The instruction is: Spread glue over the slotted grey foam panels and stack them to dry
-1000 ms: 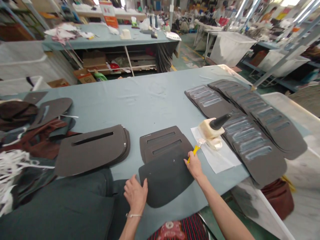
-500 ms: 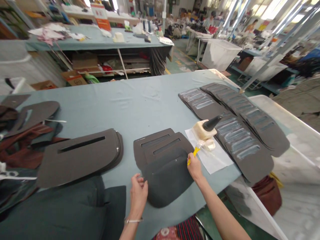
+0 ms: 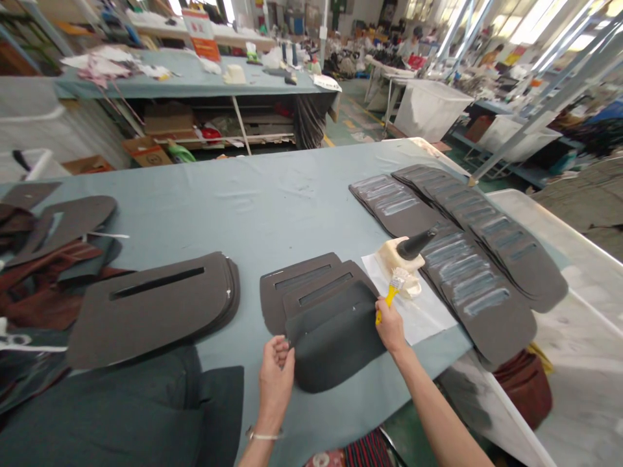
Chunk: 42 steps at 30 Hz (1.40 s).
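My left hand has its fingers curled in at the left edge of a dark green leather-like panel, pinching it. My right hand is closed around a yellow-handled brush, its pale bristles pointing up and away from me; the same hand meets the panel's right edge. The panel bows a little between my hands. Its far part overlaps two rounded grey-brown boards with long slots. Past the brush, a cream glue container with a black nozzle stands on white paper.
At the right lie overlapping slotted boards with shiny smears across their slots. Another stack of slotted boards is at the left, behind dark green panels. Brown-red pieces lie farther left. A white bin stands beyond the table's right edge.
Both hands and the dark green panel have shifted slightly right, and the panel's near edge has moved away from me. The brush has tipped more upright, its bristles now in front of the glue container.
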Available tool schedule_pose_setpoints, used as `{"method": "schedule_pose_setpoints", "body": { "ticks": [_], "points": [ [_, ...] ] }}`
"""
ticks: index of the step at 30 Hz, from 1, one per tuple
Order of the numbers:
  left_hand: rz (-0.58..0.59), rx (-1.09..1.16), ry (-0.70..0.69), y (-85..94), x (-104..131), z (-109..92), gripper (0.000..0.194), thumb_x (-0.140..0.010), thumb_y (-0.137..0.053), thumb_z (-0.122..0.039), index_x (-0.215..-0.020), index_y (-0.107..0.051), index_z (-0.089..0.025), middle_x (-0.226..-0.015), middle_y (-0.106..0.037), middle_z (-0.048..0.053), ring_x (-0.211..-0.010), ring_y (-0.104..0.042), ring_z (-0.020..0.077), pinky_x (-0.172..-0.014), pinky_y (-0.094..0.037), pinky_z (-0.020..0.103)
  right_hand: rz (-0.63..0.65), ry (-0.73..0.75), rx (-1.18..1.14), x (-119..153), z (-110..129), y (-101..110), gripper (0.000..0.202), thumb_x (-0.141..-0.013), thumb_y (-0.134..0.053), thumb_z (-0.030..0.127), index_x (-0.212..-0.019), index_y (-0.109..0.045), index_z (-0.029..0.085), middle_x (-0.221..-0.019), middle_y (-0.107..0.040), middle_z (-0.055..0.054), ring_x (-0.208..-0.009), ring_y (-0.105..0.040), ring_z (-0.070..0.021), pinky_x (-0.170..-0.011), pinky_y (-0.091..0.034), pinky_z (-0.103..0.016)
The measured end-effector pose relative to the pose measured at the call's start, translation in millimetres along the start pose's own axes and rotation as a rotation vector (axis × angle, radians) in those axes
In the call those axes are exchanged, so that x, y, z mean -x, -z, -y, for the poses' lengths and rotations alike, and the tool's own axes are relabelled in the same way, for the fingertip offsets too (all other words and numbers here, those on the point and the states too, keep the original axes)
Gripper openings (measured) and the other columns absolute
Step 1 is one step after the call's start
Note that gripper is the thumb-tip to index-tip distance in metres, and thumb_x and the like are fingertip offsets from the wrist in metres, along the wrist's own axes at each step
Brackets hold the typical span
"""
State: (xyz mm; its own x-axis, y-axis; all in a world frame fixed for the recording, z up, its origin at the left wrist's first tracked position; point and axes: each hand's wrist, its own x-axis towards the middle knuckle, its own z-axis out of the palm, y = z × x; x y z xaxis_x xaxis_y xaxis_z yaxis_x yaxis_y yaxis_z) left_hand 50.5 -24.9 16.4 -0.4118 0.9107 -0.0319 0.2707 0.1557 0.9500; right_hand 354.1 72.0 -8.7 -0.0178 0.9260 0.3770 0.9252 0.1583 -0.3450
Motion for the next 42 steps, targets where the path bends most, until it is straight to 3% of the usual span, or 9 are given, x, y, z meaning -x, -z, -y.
{"method": "schedule_pose_setpoints", "body": {
  "ticks": [3,7,11,14,18,22,27,32,42],
  "points": [
    [0.022,-0.038,0.020,-23.1,-17.5,2.8,0.042,-0.075,-0.056,-0.040,-0.110,-0.046,-0.017,-0.089,-0.058,0.004,-0.066,-0.059,0.0130,-0.067,-0.051,0.032,0.008,0.025,0.076,-12.5,-12.4,0.7,0.025,-0.081,-0.035,0.005,-0.092,-0.054,0.018,-0.104,-0.059,-0.014,-0.089,-0.054,-0.0211,-0.073,-0.043,-0.029],
    [0.009,-0.130,0.033,-37.4,-26.0,6.4,0.041,-0.075,-0.054,-0.036,-0.110,-0.044,-0.018,-0.090,-0.055,0.003,-0.061,-0.057,0.0119,-0.065,-0.050,0.033,0.038,0.053,0.112,-19.2,-23.9,-3.8,0.025,-0.083,-0.035,0.005,-0.093,-0.055,0.017,-0.105,-0.058,-0.013,-0.089,-0.054,-0.0200,-0.072,-0.042,-0.027],
    [-0.002,-0.206,0.018,-41.4,-24.6,10.0,0.039,-0.076,-0.052,-0.031,-0.111,-0.042,-0.018,-0.090,-0.053,0.002,-0.060,-0.056,0.0109,-0.066,-0.050,0.033,0.020,0.077,0.140,-20.5,-31.4,-11.5,0.023,-0.083,-0.038,0.006,-0.092,-0.055,0.017,-0.109,-0.058,-0.014,-0.091,-0.054,-0.0216,-0.073,-0.043,-0.029],
    [-0.009,-0.277,-0.009,-42.7,-23.3,11.2,0.036,-0.078,-0.052,-0.028,-0.110,-0.042,-0.018,-0.090,-0.052,0.001,-0.060,-0.054,0.0103,-0.068,-0.050,0.033,-0.036,0.131,0.172,-21.0,-33.6,-13.8,0.024,-0.079,-0.040,0.002,-0.090,-0.056,0.017,-0.114,-0.058,-0.016,-0.103,-0.051,-0.0261,-0.083,-0.043,-0.037],
    [-0.057,-0.432,-0.043,-41.6,-25.7,9.1,0.031,-0.079,-0.055,-0.029,-0.107,-0.043,-0.019,-0.092,-0.051,0.002,-0.073,-0.055,0.0132,-0.073,-0.049,0.034,-0.073,0.172,0.146,-27.3,-28.4,-13.7,0.029,-0.076,-0.040,-0.001,-0.092,-0.057,0.016,-0.124,-0.053,-0.017,-0.116,-0.046,-0.0281,-0.091,-0.041,-0.042],
    [-0.126,-0.602,-0.103,-40.1,-32.2,3.9,0.035,-0.078,-0.059,-0.032,-0.107,-0.045,-0.017,-0.097,-0.052,0.006,-0.093,-0.054,0.0200,-0.083,-0.046,0.038,-0.028,0.186,0.111,-46.5,-19.5,-17.6,0.029,-0.078,-0.039,-0.001,-0.096,-0.055,0.015,-0.127,-0.050,-0.019,-0.116,-0.046,-0.0270,-0.092,-0.042,-0.041],
    [-0.145,-0.726,-0.123,-40.9,-38.4,-0.6,0.040,-0.078,-0.059,-0.030,-0.112,-0.045,-0.014,-0.102,-0.053,0.010,-0.098,-0.052,0.0233,-0.084,-0.044,0.040,0.064,0.159,0.115,-62.2,-13.9,-25.3,0.030,-0.076,-0.039,-0.002,-0.096,-0.053,0.015,-0.119,-0.053,-0.017,-0.104,-0.050,-0.0248,-0.085,-0.045,-0.036],
    [-0.166,-0.721,-0.130,-34.4,-40.0,3.8,0.040,-0.079,-0.059,-0.029,-0.113,-0.045,-0.013,-0.102,-0.052,0.010,-0.099,-0.051,0.0229,-0.088,-0.043,0.039,0.053,0.131,0.063,-46.2,-5.8,-30.3,0.031,-0.076,-0.038,-0.003,-0.096,-0.052,0.016,-0.108,-0.056,-0.014,-0.095,-0.050,-0.0229,-0.082,-0.045,-0.035],
    [-0.205,-0.630,-0.155,7.2,-51.8,31.6,0.035,-0.077,-0.060,-0.028,-0.107,-0.046,-0.015,-0.098,-0.053,0.007,-0.096,-0.052,0.0212,-0.088,-0.045,0.040,0.021,0.126,-0.022,-5.8,29.5,-42.9,0.021,-0.086,-0.038,0.005,-0.093,-0.051,0.019,-0.112,-0.055,-0.016,-0.107,-0.046,-0.0253,-0.088,-0.044,-0.038]
  ]
}}
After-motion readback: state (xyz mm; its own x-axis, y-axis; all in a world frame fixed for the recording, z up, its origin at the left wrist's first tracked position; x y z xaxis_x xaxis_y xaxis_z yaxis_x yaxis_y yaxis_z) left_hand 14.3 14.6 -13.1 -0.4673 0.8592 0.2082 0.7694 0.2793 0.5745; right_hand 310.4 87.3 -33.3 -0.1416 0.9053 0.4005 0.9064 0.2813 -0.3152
